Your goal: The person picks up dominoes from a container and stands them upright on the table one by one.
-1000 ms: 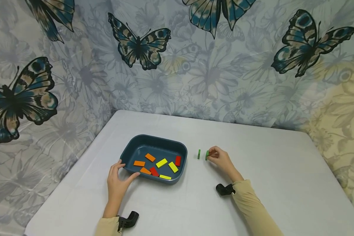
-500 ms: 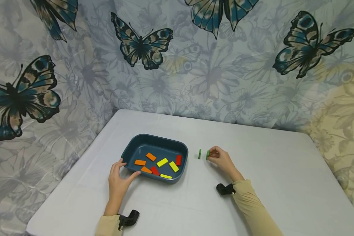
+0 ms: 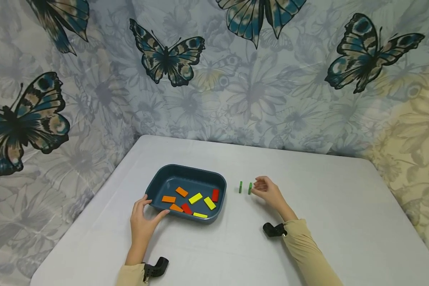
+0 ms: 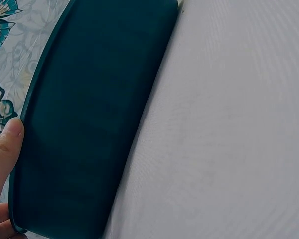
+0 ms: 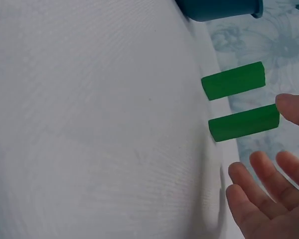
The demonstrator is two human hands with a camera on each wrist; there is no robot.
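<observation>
My left hand [image 3: 142, 222] grips the near left corner of a dark blue rectangular dish [image 3: 196, 169]. In the left wrist view, the thumb [image 4: 9, 142] lies at the rim of the dish and other fingers show beyond its corner. To the right of the dish, two green domino blocks stand upright and apart: a left one [image 3: 240, 187] and a right one [image 3: 250, 188]. Beside the right block is my right hand [image 3: 268, 192], its fingers spread. In the right wrist view, the thumb [image 5: 295, 108] is at the block's top corner, the other fingers apart from it.
Inside the dish lie several loose blocks, among them orange [image 3: 169, 199], yellow [image 3: 195, 198] and red [image 3: 215, 195] ones. A white cloth covers the table [image 3: 307, 178]. Butterfly-patterned fabric [image 3: 257, 91] hangs behind and to the left.
My right fingers have opened and let go of the right green block, which stays upright. The left hand and the dish have not visibly moved.
</observation>
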